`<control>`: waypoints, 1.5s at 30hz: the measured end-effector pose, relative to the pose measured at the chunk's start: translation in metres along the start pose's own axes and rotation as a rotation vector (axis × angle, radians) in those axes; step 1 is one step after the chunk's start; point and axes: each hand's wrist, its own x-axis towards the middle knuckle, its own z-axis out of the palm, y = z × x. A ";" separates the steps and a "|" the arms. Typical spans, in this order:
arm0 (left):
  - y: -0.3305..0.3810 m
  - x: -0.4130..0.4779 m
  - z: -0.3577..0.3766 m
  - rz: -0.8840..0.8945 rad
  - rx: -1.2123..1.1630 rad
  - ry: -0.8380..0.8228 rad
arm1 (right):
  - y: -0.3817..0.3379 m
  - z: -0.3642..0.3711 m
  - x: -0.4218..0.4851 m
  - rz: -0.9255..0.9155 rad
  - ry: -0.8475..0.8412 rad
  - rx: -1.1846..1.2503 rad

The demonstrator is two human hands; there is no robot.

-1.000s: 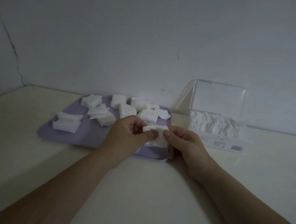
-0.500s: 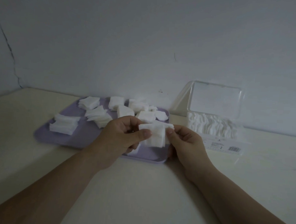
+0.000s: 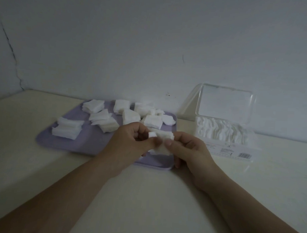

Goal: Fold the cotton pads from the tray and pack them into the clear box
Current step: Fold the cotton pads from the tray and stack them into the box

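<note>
Fingers of the left hand (image 3: 131, 143) pinch the left edge of a cotton pad (image 3: 163, 140), which half a second ago hung flat and open between the hands and now shows a rolled-over corner, so the fold appears under way. To its right, the right hand (image 3: 188, 150) pinches the pad's other edge above the near right corner of the purple tray (image 3: 64, 143). Many loose pads (image 3: 67, 129) wait on it, and farther right the clear box (image 3: 225, 134) stands lid-up, already holding pads.
</note>
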 end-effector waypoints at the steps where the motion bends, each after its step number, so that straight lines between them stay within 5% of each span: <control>1: -0.002 0.001 0.000 0.019 0.022 0.004 | 0.001 0.002 -0.001 -0.009 -0.005 0.024; 6: -0.010 0.003 -0.006 0.094 0.112 -0.108 | 0.006 0.003 0.000 -0.039 0.061 0.020; 11: -0.017 0.004 -0.006 0.163 0.156 -0.099 | 0.024 -0.002 0.003 -0.192 0.217 -0.502; 17: -0.019 0.004 0.000 0.177 0.191 -0.055 | 0.032 0.007 0.003 -0.387 0.171 -0.914; 23: 0.006 0.003 -0.015 0.104 0.147 0.157 | 0.024 0.006 0.005 -0.183 0.231 -0.801; 25: 0.009 0.010 -0.031 0.092 0.337 0.227 | 0.021 0.005 0.007 -0.122 0.252 -0.737; 28: 0.008 0.010 -0.051 -0.038 0.816 0.055 | 0.018 0.003 0.007 -0.081 0.264 -0.664; 30: 0.005 0.008 -0.055 -0.086 0.896 -0.053 | 0.017 0.002 0.006 -0.092 0.284 -0.610; 36: 0.014 0.000 -0.048 -0.102 0.808 -0.190 | 0.019 0.001 0.006 -0.116 0.299 -0.541; 45: 0.002 0.009 -0.049 -0.080 0.009 -0.238 | 0.021 -0.004 0.009 -0.085 0.326 -0.424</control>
